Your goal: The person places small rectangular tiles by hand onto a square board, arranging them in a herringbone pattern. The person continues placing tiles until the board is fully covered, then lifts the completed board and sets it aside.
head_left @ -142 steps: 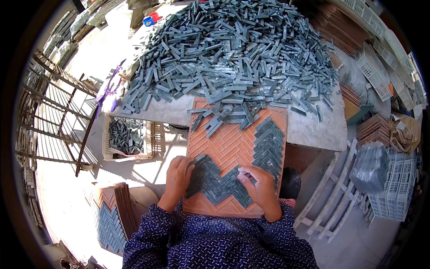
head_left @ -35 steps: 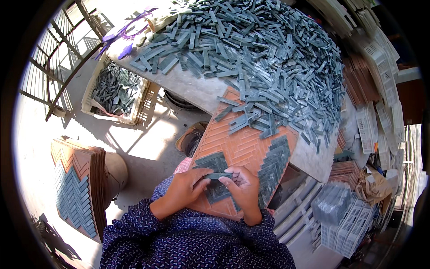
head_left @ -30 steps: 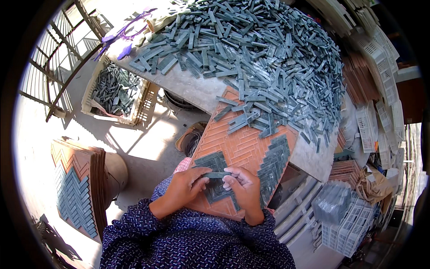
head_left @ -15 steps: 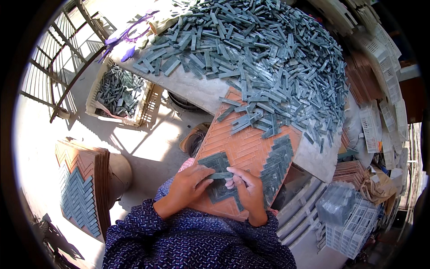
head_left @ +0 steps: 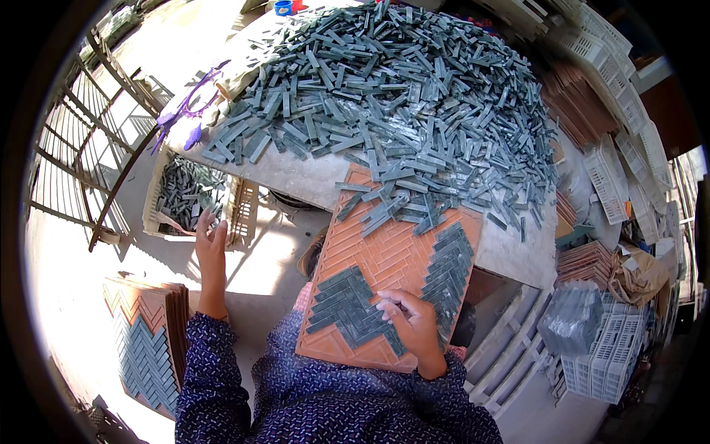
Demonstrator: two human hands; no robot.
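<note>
Stretched out to the left, my left hand (head_left: 212, 255) is raised at the near edge of a cream plastic crate (head_left: 150, 203) of grey-green stone pieces. Its fingers are apart, and no tile shows in them. My right hand (head_left: 414, 325) hovers over an orange herringbone mould board (head_left: 392, 263), with bent fingers drawn together; whatever they may hold is hidden. Dark green strip tiles fill two zigzag bands of the board, a left one (head_left: 344, 307) and a right one (head_left: 449, 266). The board rests across my lap, its far end under loose strips on the table.
A large heap of strip tiles (head_left: 414, 96) covers much of the grey table (head_left: 296, 174). Stacked boards (head_left: 144, 340) stand at the lower left, one tiled on top. White crates (head_left: 603, 355) and a clear-wrapped bundle (head_left: 569, 318) are at right. Purple-handled scissors (head_left: 188, 111) lie at the table's left corner.
My left hand has swung from the board out to the crate. The strip tile held between both hands no longer shows. My right hand stays over the board, and the view has shifted slightly.
</note>
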